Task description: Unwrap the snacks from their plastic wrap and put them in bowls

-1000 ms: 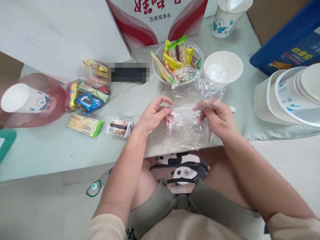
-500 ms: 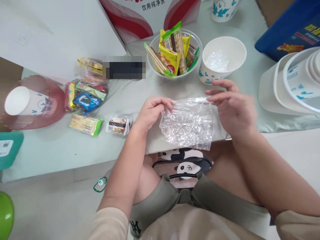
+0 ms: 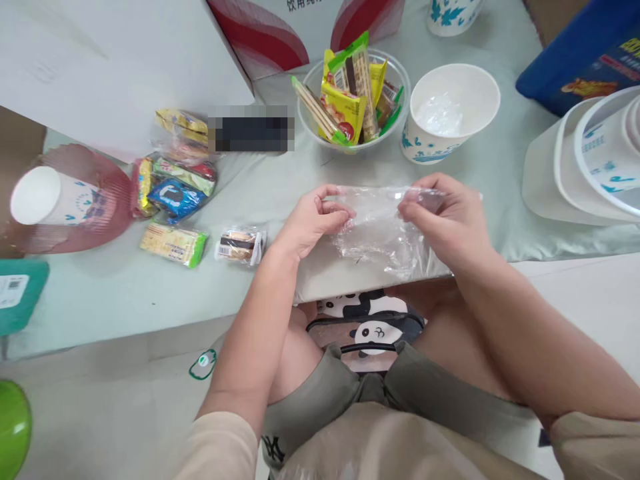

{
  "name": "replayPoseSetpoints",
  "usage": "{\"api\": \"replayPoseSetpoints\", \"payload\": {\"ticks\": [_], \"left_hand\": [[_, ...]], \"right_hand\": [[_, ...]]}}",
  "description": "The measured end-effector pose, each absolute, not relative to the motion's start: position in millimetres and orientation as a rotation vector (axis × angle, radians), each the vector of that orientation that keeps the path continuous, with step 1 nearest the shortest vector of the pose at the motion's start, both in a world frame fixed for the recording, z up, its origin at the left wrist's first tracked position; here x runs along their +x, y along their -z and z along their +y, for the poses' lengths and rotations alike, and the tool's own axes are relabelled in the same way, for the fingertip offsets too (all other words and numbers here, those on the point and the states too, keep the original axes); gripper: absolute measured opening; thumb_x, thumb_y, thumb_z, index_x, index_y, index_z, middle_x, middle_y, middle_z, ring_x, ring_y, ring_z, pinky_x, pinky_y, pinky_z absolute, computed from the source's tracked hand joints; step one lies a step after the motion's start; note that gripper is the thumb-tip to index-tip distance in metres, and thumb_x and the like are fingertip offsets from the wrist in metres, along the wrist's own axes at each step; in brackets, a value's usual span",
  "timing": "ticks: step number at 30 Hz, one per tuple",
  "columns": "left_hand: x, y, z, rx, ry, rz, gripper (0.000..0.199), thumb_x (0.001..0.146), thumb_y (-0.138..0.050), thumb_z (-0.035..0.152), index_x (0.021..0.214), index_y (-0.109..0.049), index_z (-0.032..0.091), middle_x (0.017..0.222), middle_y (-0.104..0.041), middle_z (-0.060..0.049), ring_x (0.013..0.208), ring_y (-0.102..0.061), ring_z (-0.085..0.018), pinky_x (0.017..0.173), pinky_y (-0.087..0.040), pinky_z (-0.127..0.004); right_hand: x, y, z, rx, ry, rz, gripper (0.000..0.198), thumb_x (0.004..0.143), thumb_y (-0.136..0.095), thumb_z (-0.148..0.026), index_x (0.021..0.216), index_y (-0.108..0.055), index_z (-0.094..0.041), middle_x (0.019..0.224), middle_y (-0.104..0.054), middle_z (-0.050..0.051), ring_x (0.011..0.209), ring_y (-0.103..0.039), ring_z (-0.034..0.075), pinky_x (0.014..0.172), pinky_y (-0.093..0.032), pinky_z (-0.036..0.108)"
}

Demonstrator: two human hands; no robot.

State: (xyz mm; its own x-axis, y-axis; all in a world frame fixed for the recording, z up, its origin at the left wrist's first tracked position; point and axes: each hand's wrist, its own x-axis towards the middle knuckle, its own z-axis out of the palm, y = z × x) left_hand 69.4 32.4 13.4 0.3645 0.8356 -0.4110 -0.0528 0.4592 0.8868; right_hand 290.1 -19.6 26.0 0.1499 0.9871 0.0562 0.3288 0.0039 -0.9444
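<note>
A crinkled clear plastic bag (image 3: 377, 223) is stretched between my two hands above the front edge of the table. My left hand (image 3: 315, 220) pinches its left side between thumb and fingers. On the other side, my right hand (image 3: 447, 217) has its fingers closed on the bag's upper right part. Just beyond my right hand stands a paper cup (image 3: 425, 143) with crumpled clear plastic inside. Behind the bag is a clear plastic bowl (image 3: 303, 90) of wrapped biscuits and snack sticks. A small wrapped snack (image 3: 240, 247) lies left of my left hand.
Farther left are a wrapped cracker pack (image 3: 173, 245), several bagged snacks (image 3: 177, 200) and a reddish basket (image 3: 113, 227) holding a paper cup on its side. White containers (image 3: 547, 177) with stacked cups stand at the right. A large carton (image 3: 280, 33) is behind.
My right hand has closed from loose, spread fingers onto the bag's upper right part. The bag has lifted slightly and its lower part is more bunched.
</note>
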Motion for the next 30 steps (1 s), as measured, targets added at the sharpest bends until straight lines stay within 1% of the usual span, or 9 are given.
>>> {"api": "replayPoseSetpoints", "payload": {"ticks": [5, 9, 12, 15, 18, 21, 25, 27, 30], "left_hand": [[69, -10, 35, 0.964, -0.874, 0.961, 0.027, 0.069, -0.083, 0.022, 0.088, -0.064, 0.018, 0.082, -0.071, 0.002, 0.076, -0.070, -0.011, 0.068, -0.055, -0.021], [67, -16, 33, 1.008, -0.723, 0.877, 0.033, 0.072, -0.084, 0.029, 0.098, -0.066, 0.019, 0.076, -0.069, 0.002, 0.069, -0.070, -0.013, 0.064, -0.057, -0.024], [66, -16, 32, 1.100, -0.624, 0.926, 0.026, 0.077, -0.081, 0.028, 0.098, -0.068, 0.019, 0.057, -0.057, 0.007, 0.048, -0.057, -0.008, 0.049, -0.047, -0.020], [64, -16, 32, 1.088, -0.691, 0.974, 0.024, 0.080, -0.078, 0.031, 0.100, -0.067, 0.021, 0.056, -0.057, 0.008, 0.042, -0.053, -0.007, 0.043, -0.042, -0.020], [62, -19, 33, 1.024, -0.739, 0.950, 0.024, 0.077, -0.079, 0.034, 0.091, -0.064, 0.022, 0.059, -0.056, 0.008, 0.043, -0.054, -0.008, 0.043, -0.043, -0.020], [61, -24, 36, 0.974, -0.744, 0.910, 0.018, 0.077, -0.072, 0.035, 0.078, -0.062, 0.020, 0.063, -0.057, 0.004, 0.049, -0.055, -0.008, 0.046, -0.047, -0.022], [60, -25, 41, 0.988, -0.709, 0.923, 0.026, 0.082, -0.062, 0.043, 0.073, -0.062, 0.018, 0.066, -0.056, 0.000, 0.053, -0.052, -0.010, 0.047, -0.044, -0.023], [58, -23, 41, 1.083, -0.741, 0.983, 0.018, 0.073, -0.072, 0.034, 0.076, -0.062, 0.019, 0.070, -0.056, 0.002, 0.055, -0.049, -0.008, 0.049, -0.041, -0.021], [57, -22, 39, 1.227, -0.746, 1.013, 0.026, 0.062, -0.076, 0.019, 0.083, -0.062, 0.020, 0.077, -0.058, 0.004, 0.060, -0.051, -0.006, 0.057, -0.045, -0.020]], "right_hand": [[290, -19, -17, -1.333, -1.186, -1.203, 0.024, 0.078, -0.079, -0.031, 0.097, -0.066, -0.026, 0.089, -0.073, 0.001, 0.084, -0.071, 0.020, 0.072, -0.058, 0.035], [287, -24, -17, -1.389, -1.265, -1.239, 0.012, 0.081, -0.076, -0.028, 0.083, -0.065, -0.024, 0.076, -0.070, 0.001, 0.068, -0.067, 0.016, 0.064, -0.055, 0.031], [289, -26, -18, -1.443, -1.313, -1.211, 0.009, 0.084, -0.074, -0.028, 0.090, -0.068, -0.024, 0.066, -0.065, -0.001, 0.055, -0.058, 0.014, 0.052, -0.046, 0.028], [291, -27, -19, -1.414, -1.400, -1.218, 0.015, 0.083, -0.075, -0.032, 0.095, -0.070, -0.025, 0.058, -0.059, -0.003, 0.048, -0.050, 0.012, 0.047, -0.039, 0.028], [291, -28, -20, -1.262, -1.442, -1.096, 0.021, 0.079, -0.078, -0.034, 0.097, -0.069, -0.027, 0.060, -0.058, -0.005, 0.048, -0.049, 0.012, 0.047, -0.039, 0.028], [293, -27, -20, -1.158, -1.463, -1.023, 0.016, 0.074, -0.074, -0.037, 0.084, -0.069, -0.026, 0.063, -0.058, -0.002, 0.051, -0.051, 0.014, 0.050, -0.041, 0.031], [300, -24, -19, -1.229, -1.354, -1.270, 0.024, 0.083, -0.056, -0.038, 0.074, -0.073, -0.023, 0.077, -0.067, 0.006, 0.068, -0.060, 0.021, 0.067, -0.050, 0.039], [302, -22, -19, -1.324, -1.206, -1.442, 0.028, 0.086, -0.054, -0.036, 0.069, -0.072, -0.023, 0.086, -0.070, 0.008, 0.084, -0.065, 0.024, 0.084, -0.052, 0.044], [301, -24, -20, -1.428, -0.892, -1.480, 0.016, 0.083, -0.067, -0.035, 0.072, -0.069, -0.023, 0.107, -0.071, 0.009, 0.108, -0.066, 0.027, 0.103, -0.049, 0.047]]}}
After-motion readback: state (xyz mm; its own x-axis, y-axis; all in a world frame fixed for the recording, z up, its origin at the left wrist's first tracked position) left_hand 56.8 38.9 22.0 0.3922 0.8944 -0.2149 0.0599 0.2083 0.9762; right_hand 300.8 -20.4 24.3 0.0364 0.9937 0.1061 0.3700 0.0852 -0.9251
